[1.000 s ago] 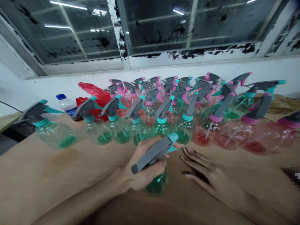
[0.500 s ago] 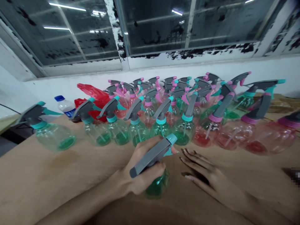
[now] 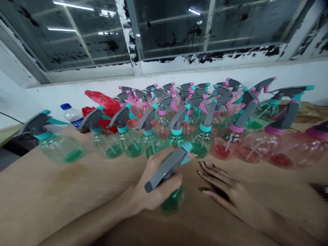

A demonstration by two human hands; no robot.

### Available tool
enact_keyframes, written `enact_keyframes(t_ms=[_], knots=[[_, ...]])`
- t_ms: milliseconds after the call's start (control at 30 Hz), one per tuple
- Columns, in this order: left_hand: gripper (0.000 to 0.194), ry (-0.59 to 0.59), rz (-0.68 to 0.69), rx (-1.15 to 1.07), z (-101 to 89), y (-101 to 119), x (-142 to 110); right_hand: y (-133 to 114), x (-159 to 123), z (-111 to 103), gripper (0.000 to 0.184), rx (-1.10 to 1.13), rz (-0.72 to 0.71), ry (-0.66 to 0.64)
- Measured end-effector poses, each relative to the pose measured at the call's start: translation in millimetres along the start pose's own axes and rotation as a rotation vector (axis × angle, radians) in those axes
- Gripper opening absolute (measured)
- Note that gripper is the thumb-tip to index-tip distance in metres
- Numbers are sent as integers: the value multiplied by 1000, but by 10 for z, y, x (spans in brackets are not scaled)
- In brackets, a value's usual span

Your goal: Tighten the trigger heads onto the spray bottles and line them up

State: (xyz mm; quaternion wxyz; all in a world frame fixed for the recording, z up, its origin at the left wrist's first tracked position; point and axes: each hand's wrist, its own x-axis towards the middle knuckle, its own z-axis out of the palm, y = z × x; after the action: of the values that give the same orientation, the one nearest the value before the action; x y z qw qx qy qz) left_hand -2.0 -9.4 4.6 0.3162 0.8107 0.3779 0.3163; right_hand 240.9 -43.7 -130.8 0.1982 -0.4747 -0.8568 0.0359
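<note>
Head view: left hand curled round upper part of green spray bottle, under grey spray head; exact finger contact partly hidden. Bottle at table front, before row of spray bottles. Right hand palm down on table, fingers spread, holding nothing. Bottle judged light, thin-walled, likely squeezable, smooth, slippery if wet; neck probably firmest hold, trigger best left unpressed.
</note>
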Motion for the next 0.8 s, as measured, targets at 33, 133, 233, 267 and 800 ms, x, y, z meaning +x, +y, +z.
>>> enact_keyframes(t_ms=[33, 133, 233, 267, 800], knots=[[31, 33, -10, -2, 10, 9, -5, 0, 0, -1, 49, -3, 0, 0], [35, 103, -1, -53, 34, 32, -16, -6, 2, -10, 49, 4, 11, 12], [37, 100, 8, -73, 48, 27, -24, -14, 8, -24, 48, 26, 20, 8], [37, 95, 13, -69, 52, 19, -26, -16, 10, -28, 48, 36, 21, 4], [35, 60, 98, -6, 69, -26, 9, 10, 15, -3, 50, 5, -3, -1]])
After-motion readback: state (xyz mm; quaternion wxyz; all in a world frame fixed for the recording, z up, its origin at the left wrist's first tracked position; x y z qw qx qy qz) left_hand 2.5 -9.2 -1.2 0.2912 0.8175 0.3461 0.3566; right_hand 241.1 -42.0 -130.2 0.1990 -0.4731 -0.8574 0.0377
